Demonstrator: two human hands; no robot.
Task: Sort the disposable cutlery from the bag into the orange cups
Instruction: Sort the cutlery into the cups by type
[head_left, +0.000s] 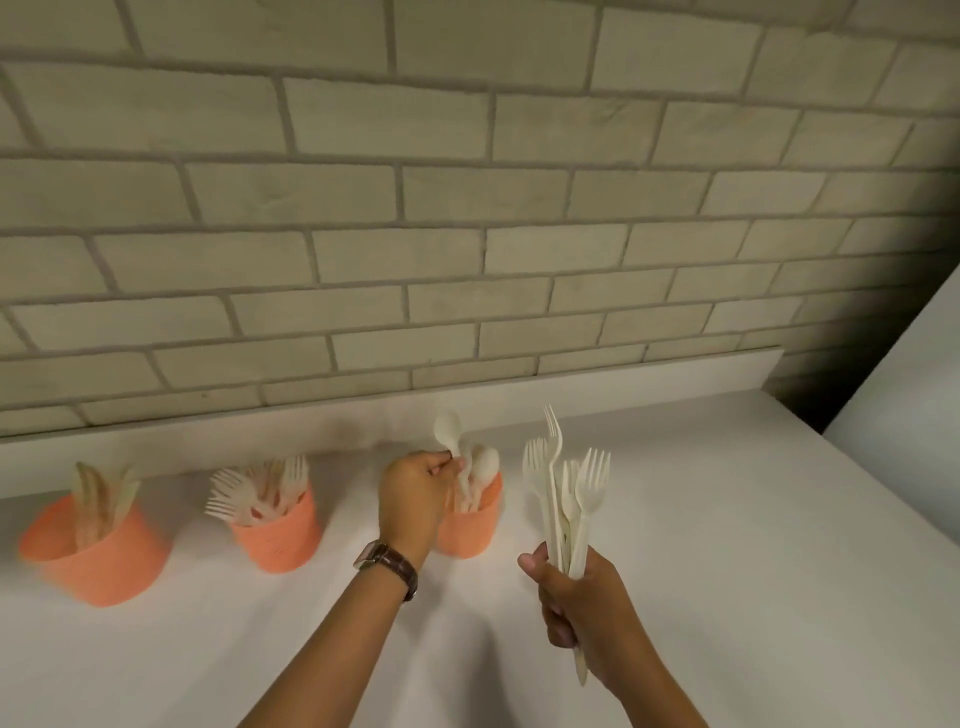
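Here, left hand (415, 486) pinching spoon (448, 434) over cup (470, 527), right hand (576, 603) gripping forks (571, 493).

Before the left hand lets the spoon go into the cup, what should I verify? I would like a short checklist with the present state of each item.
1. Grip: the left hand pinches the spoon by its handle, bowl up: ok.
2. Target: the spoon is at the rim of the right cup, which holds spoons: ok.
3. The right cup stands upright: ok.
4. The right hand grips the forks, apart from that cup: ok.
5. Room left inside the right cup: cannot tell.
6. The middle cup holds forks: ok.
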